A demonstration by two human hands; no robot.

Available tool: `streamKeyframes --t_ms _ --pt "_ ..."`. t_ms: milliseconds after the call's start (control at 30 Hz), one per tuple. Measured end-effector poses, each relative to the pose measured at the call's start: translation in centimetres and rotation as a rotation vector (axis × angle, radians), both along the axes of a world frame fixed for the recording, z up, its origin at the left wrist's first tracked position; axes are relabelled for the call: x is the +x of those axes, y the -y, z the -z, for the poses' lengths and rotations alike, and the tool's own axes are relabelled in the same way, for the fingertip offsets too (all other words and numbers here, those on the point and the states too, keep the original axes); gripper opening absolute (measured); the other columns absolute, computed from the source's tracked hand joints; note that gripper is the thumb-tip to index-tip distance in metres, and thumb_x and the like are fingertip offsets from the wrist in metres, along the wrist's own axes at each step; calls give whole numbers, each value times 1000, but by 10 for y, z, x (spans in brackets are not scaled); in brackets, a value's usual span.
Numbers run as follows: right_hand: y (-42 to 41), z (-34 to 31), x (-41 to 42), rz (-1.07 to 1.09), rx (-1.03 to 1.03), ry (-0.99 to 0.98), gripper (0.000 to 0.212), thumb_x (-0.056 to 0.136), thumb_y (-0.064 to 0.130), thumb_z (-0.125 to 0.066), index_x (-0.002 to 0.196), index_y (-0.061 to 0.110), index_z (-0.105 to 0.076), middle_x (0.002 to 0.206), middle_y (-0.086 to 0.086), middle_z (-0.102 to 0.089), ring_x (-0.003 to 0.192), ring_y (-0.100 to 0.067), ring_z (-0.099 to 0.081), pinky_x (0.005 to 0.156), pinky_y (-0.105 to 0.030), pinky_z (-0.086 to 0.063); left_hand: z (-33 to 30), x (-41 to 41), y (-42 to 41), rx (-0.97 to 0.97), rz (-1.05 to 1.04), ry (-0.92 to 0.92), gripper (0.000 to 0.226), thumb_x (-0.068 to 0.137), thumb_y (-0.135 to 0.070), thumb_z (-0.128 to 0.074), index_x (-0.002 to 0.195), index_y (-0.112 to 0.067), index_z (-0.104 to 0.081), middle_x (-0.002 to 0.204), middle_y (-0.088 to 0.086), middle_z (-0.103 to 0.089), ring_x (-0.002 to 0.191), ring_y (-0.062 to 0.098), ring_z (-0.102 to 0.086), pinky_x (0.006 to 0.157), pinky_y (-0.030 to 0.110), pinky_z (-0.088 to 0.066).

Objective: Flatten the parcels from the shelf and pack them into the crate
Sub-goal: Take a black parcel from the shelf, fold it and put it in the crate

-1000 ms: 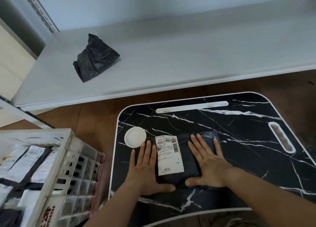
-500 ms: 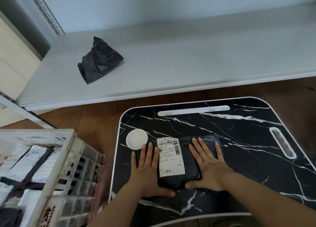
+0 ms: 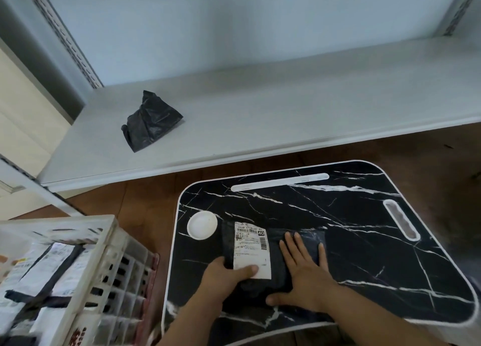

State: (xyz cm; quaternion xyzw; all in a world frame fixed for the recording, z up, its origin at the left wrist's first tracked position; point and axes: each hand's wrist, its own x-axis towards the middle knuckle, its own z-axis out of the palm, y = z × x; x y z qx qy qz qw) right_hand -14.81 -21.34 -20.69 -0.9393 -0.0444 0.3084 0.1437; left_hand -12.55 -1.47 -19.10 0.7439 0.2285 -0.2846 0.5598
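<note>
Item: black poly-bag parcel, flattened, lying on the marble-patterned lap table, near its left front area, just right of the round white recess. White shipping label faces up on the parcel's left half.

Left hand: at the parcel's near-left corner, thumb laid on the lower edge of the label, fingers tucked under the bag's edge, gripping it. Forearm enters from the bottom of the view.

Right hand: palm down on the parcel's right half, fingers straight and spread, thumb out toward the near edge, pressing flat.

Second black parcel: crumpled, on the grey shelf, well apart from the table.

White plastic crate: left of the table on the wooden floor, holding labelled parcels.
</note>
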Motion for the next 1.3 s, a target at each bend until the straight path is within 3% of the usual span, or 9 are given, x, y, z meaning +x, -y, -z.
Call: streamKeyframes --t_ms 133,200,267,367,467,600,967,1100,1300 --pt "12 -15 -5 221 198 58 159 21 105 -26 151 25 18 154 6 33 140 -10 31 114 -52 16 -19 -2 7 -112 -2 47 30 71 -3 -81 97 -9 -67 86 1 -74 77 13 -69 54 17 -52" --pt "15 -22 -5 423 340 112 165 17 105 -35 154 24 8 160 6 19 146 -13 19 117 -47 7 -29 2 5 -150 -11 84 35 69 -2 -82 100 -10 -66 90 4 -75 80 16 -71 62 22 -55" --pt "16 -36 -4 703 614 153 159 22 96 -59 155 22 -10 162 2 -10 148 -18 -12 120 -43 -13 -43 6 0 -210 -22 126 42 68 0 -82 105 -9 -66 98 7 -75 90 23 -71 80 35 -57" --pt "15 -62 0 1053 1146 113 111 46 53 -87 143 20 -43 134 -4 -58 118 -22 -58 105 -43 -44 -66 7 -5 -307 -6 168 43 71 5 -77 110 -7 -64 101 9 -74 97 28 -70 92 44 -53" --pt "11 -87 -1 1113 1383 26 59 62 24 -81 116 6 -64 105 -15 -73 95 -31 -70 89 -45 -54 -85 4 -13 -352 41 236 43 72 5 -75 112 -6 -63 105 9 -73 100 27 -69 95 43 -51" --pt "-2 -112 -4 976 1389 -96 45 67 12 -74 110 2 -66 101 -18 -73 86 -30 -72 76 -39 -57 -102 1 -35 -323 46 317 40 74 7 -73 111 -4 -64 101 6 -74 94 21 -71 83 32 -55" --pt "-149 -174 20 561 1194 -14 46 62 5 -83 105 8 -69 98 -7 -75 89 -24 -72 84 -39 -56 -159 -12 -147 -228 -85 545 36 72 -9 -81 104 -16 -67 101 -2 -74 86 6 -71 71 18 -55" --pt "-202 -185 28 462 1195 24 33 70 -2 -80 95 16 -68 85 4 -75 75 -10 -72 60 -21 -55 -161 -17 -199 -169 -203 583 47 69 -13 -84 113 -12 -67 111 5 -71 101 21 -68 93 39 -53" --pt "-268 -185 52 387 1037 101 17 77 3 -78 85 14 -69 85 -3 -72 73 -16 -67 61 -23 -53 -145 -31 -279 -258 -593 552 35 77 3 -74 110 -6 -66 109 12 -71 95 28 -69 83 38 -56"
